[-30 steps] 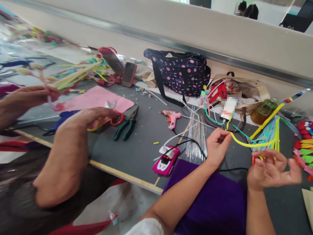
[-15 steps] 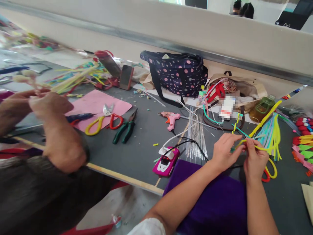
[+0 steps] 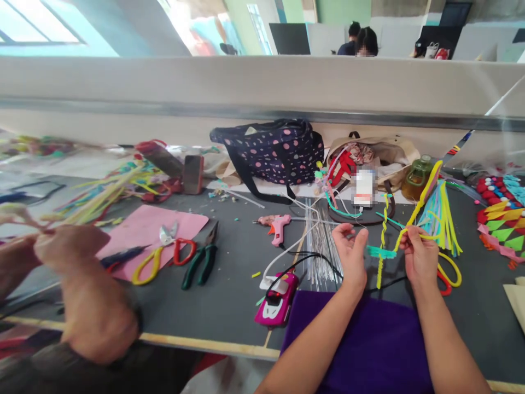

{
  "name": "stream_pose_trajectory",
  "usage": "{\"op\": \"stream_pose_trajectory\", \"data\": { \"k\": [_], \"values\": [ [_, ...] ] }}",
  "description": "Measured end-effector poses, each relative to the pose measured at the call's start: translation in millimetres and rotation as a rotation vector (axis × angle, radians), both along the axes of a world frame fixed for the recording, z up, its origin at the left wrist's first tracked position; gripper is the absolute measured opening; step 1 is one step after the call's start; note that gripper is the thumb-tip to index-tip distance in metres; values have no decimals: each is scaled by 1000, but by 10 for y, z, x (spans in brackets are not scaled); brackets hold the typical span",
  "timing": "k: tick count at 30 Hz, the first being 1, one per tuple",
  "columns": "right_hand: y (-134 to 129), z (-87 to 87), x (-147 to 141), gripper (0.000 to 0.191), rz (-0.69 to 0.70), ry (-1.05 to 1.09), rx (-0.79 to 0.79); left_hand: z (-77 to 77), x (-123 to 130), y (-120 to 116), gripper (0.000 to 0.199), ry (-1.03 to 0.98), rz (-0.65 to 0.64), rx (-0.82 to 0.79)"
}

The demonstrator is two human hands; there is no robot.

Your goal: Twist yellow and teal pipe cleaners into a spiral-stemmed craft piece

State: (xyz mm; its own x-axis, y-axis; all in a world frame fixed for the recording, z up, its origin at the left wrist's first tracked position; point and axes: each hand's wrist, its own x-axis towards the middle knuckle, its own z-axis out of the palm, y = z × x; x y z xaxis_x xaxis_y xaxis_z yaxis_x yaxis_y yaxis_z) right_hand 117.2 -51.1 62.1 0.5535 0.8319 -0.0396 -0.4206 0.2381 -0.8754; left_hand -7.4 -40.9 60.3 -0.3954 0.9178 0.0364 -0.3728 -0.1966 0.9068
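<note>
My right hand [image 3: 420, 254] pinches a yellow pipe cleaner [image 3: 400, 236] between thumb and fingers. To its left, my left hand [image 3: 350, 257] has its thumb and fingers apart, with nothing plainly held. Between the hands is a twisted yellow pipe cleaner stem [image 3: 384, 227], standing roughly upright in view. A teal pipe cleaner piece [image 3: 381, 252] crosses it near its lower part. Whether the pinched strand joins this stem I cannot tell. Behind my right hand lie a bundle of yellow and blue pipe cleaners [image 3: 441, 219] and scissors with yellow and red handles [image 3: 450, 269].
A purple cloth [image 3: 356, 339] lies under my forearms. Left of it are a magenta car-shaped device [image 3: 276, 306], a pink glue gun [image 3: 279, 227] and silvery wires [image 3: 320, 246]. Pliers [image 3: 200, 260] lie near a co-worker's hands [image 3: 74, 251]. A dark patterned bag [image 3: 279, 153] stands behind.
My hands were close together on the yellow pipe cleaner. My left hand has let go and moved left, fingers opened. The view has levelled and shows more of the room behind.
</note>
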Motion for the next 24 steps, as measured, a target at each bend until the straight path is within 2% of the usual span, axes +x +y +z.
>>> {"op": "stream_pose_trajectory", "data": {
  "k": [3, 6, 8, 10, 14, 21, 24],
  "values": [
    [18, -16, 14, 31, -5, 45, 16, 22, 22, -4, 38, -217, -97, -119],
    [26, -38, 30, 32, -2, 70, 19, 45, 57, -5, 42, -363, -361, -262],
    [24, -50, 39, 34, 17, 50, 11, 50, 76, -14, 44, -367, -562, -316],
    [21, -58, 49, 35, 56, 19, 5, 42, 84, -26, 42, -331, -685, -327],
    [24, -78, 78, 36, 128, -33, 1, 12, 69, -28, 36, -271, -729, -293],
    [52, -112, 103, 34, 160, -14, -34, 14, 59, -26, 35, -184, -841, -282],
    [45, -95, 93, 34, 190, -6, -37, -3, 62, -33, 35, -140, -843, -292]
  ]
}}
